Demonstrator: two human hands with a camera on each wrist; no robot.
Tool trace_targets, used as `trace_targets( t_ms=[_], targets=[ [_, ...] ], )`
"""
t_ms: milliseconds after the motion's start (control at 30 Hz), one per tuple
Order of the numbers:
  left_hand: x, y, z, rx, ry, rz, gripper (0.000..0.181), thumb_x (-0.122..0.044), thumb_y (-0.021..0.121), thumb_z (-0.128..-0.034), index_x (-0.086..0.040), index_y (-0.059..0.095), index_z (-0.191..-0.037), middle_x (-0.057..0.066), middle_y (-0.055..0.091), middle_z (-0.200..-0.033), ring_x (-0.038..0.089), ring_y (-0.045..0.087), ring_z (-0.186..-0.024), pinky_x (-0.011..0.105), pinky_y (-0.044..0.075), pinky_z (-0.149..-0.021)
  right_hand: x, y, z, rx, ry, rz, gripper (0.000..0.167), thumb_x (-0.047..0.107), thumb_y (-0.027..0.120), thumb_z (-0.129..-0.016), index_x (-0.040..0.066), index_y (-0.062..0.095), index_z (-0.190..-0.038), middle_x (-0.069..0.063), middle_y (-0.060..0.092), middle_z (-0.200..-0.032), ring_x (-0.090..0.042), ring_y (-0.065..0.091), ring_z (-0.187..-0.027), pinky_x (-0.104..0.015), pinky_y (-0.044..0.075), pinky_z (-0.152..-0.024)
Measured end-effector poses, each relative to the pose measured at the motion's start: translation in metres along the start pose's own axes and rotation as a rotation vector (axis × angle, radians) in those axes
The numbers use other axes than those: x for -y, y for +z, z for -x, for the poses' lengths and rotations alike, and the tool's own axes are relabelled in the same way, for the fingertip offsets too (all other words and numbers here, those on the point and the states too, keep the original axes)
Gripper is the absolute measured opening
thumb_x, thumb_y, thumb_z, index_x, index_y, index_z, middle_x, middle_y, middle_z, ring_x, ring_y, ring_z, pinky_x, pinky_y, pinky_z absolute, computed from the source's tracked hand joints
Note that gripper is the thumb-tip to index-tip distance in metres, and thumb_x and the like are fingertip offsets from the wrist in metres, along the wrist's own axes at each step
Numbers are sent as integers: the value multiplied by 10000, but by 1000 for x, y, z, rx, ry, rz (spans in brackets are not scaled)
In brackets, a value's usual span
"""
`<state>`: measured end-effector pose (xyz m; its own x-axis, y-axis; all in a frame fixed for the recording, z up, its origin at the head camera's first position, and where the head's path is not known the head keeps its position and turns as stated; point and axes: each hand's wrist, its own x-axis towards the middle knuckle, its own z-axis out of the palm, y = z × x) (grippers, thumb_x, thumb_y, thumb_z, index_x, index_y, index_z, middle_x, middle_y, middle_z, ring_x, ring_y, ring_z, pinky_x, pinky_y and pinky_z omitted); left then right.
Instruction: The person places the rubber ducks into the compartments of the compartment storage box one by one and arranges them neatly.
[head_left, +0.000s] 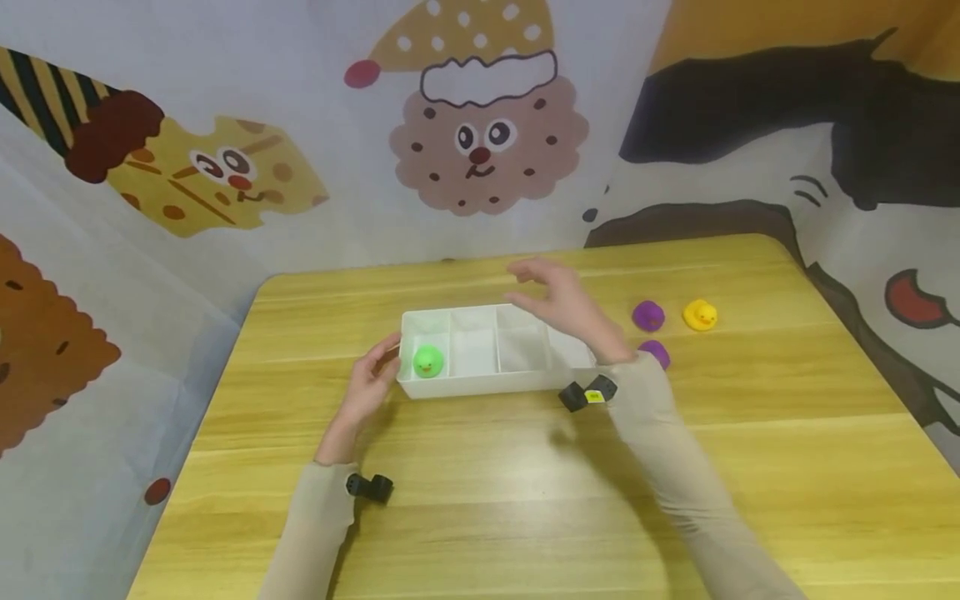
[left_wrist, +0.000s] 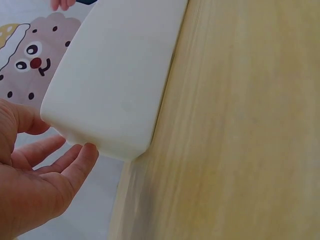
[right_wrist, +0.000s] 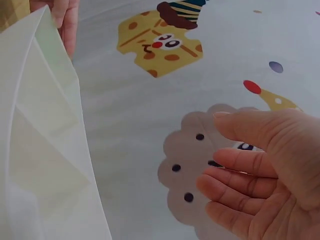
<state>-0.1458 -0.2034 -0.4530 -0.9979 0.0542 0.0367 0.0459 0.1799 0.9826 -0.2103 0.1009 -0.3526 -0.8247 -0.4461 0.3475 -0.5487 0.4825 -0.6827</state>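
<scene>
A white divided tray (head_left: 474, 382) lies across the table, with a green rubber duck (head_left: 428, 361) in its left-end compartment. My left hand (head_left: 371, 382) is at the tray's left end; in the left wrist view its relaxed fingers (left_wrist: 75, 167) touch the end wall without wrapping around it. Over the tray's right part hovers my right hand (head_left: 558, 304), thumb and fingers apart and nothing between them. That hand and its sleeve hide some of the right-end compartment. The right wrist view shows the loosely bent fingers (right_wrist: 235, 192) beside and apart from the tray.
Right of the tray sit a purple duck (head_left: 648, 316), a yellow duck (head_left: 700, 315) and a second purple duck (head_left: 657, 353), partly covered by the right sleeve. The wooden table (head_left: 480, 500) meets a cartoon-printed cloth (head_left: 337, 242) at its back edge.
</scene>
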Motion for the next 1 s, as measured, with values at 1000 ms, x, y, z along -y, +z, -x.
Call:
trace_targets(
  t_ms=[1000],
  targets=[
    [0, 0, 0, 3, 24, 9, 445, 100, 438, -924, 99, 383, -1366, 295, 405, -1377, 402, 429, -1239, 213, 469, -909, -74, -70, 55, -130, 220, -29, 405, 123, 669, -871, -62, 557, -1213, -250, 577, -1188, -400, 531, -1109, -516, 385, -1003]
  ],
)
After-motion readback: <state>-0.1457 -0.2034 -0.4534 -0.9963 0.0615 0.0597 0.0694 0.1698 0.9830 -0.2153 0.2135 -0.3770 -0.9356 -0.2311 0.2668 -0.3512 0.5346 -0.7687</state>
